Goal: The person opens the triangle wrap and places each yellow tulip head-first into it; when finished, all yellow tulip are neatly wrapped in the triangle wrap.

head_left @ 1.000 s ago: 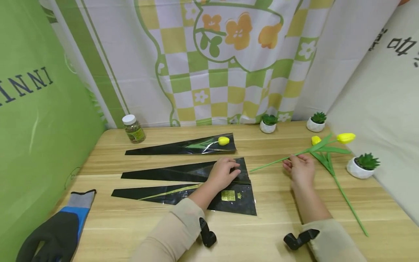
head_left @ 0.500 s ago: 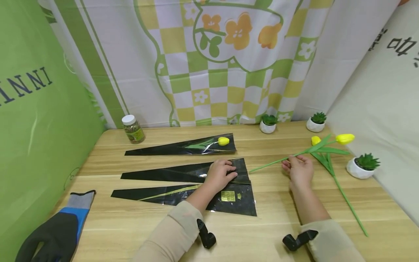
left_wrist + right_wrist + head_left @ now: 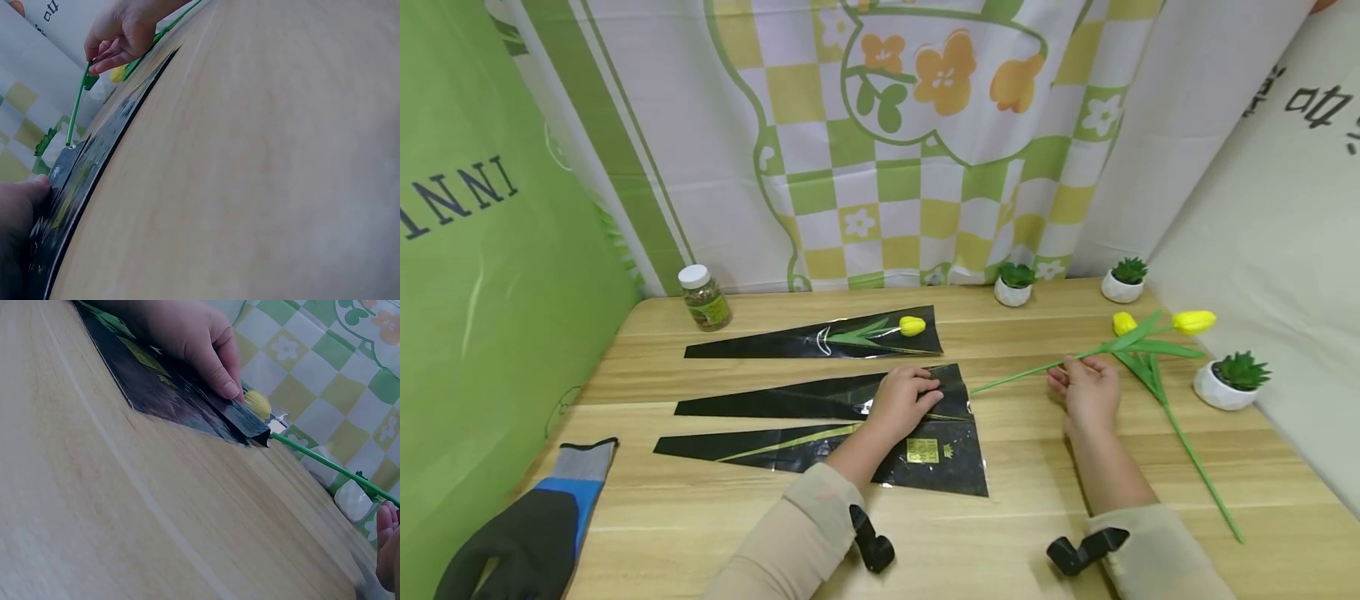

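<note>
Yellow artificial tulip on a long green stem (image 3: 1078, 357) is lying across the wooden worktop (image 3: 1000, 533), its cut end touching the mouth of the middle black plastic flower sleeve (image 3: 820, 397). We are pinching that stem in our right hand (image 3: 1086, 390), while our left hand (image 3: 901, 403) is pressing flat on the sleeve's wide end, its grip relaxed. One filled black sleeve with a yellow tulip (image 3: 850, 335) is already lying behind; by our judgement this stem is not yet in, and a nearer gold-striped black sleeve (image 3: 850, 454) is waiting. Bare worktop is lying between the hands.
</note>
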`<state>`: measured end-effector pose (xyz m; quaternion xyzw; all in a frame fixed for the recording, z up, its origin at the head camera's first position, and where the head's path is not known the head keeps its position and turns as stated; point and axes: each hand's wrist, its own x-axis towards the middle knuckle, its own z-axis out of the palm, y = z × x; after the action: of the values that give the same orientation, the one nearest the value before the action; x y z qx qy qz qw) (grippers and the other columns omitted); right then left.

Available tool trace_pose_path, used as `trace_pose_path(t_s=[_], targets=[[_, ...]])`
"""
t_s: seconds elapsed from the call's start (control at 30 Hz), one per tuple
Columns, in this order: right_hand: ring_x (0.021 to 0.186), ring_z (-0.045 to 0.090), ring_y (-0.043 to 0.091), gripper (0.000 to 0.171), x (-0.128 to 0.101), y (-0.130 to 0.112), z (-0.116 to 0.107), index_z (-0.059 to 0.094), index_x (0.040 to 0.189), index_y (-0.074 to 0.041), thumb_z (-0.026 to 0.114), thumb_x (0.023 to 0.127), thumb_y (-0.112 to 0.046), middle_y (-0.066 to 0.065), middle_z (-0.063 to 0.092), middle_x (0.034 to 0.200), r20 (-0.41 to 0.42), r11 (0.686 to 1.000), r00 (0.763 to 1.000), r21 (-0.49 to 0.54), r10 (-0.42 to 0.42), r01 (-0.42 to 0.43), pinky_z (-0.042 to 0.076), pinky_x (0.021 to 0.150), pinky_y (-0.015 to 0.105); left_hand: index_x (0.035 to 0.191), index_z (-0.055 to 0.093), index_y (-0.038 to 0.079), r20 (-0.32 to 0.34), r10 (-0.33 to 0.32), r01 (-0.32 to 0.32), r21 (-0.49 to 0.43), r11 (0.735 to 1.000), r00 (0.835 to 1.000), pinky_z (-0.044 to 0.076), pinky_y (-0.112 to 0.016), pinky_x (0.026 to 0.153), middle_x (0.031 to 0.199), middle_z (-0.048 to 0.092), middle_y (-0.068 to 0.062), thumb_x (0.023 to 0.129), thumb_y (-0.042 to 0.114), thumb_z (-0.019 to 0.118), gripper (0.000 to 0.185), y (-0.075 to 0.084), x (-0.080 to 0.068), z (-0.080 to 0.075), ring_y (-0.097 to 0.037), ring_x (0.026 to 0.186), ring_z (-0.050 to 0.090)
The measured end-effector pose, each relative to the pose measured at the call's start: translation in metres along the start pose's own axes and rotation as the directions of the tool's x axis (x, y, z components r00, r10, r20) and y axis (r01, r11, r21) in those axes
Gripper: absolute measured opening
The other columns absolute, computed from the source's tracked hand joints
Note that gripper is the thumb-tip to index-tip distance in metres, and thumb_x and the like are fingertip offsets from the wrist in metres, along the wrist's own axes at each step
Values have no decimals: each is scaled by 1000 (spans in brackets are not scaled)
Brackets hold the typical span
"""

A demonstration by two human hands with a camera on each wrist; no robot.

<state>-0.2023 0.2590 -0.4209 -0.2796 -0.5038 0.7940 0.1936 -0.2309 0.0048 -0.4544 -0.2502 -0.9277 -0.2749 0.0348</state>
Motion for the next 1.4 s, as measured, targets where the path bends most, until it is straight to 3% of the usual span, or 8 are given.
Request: trace_pose_path(t_s=[0.37, 0.57, 1.17, 1.4], targets=[[59, 65, 5, 23, -1, 3, 2, 37, 106, -13, 55, 96, -2, 0, 53, 91, 0, 1000, 1000, 21, 9, -9, 56, 57, 16, 120, 72, 12, -2, 7, -7, 6, 1000, 1000, 44, -39, 107, 127, 65, -6, 97, 30, 62, 31, -1, -1, 1, -23, 122, 56], [58, 64, 4, 25, -1, 5, 3, 37, 105, -14, 57, 96, -3, -4, 54, 83, 1, 1000, 1000, -1, 0, 0, 55, 56, 15, 117, 73, 12, -8, 20, -20, 5, 1000, 1000, 46, -38, 104, 122, 66, -6, 98, 26, 61, 27, -3, -2, 3, -24, 118, 58], [56, 64, 4, 24, -1, 7, 5, 37, 105, -14, 56, 96, -2, -2, 54, 81, 11, 1000, 1000, 3, -22, 22, 55, 54, 15, 114, 75, 11, -15, -20, 18, -75, 997, 1000, 47, -39, 104, 122, 68, -7, 98, 26, 60, 26, -1, -2, -1, -25, 119, 59], [58, 64, 4, 24, -1, 4, 5, 37, 107, -14, 55, 96, -3, -1, 53, 83, -5, 1000, 1000, 22, -21, 22, 55, 56, 15, 114, 75, 12, -21, -15, 14, -66, 998, 1000, 48, -38, 103, 121, 68, -6, 98, 26, 61, 25, -2, -1, -1, -24, 117, 59]])
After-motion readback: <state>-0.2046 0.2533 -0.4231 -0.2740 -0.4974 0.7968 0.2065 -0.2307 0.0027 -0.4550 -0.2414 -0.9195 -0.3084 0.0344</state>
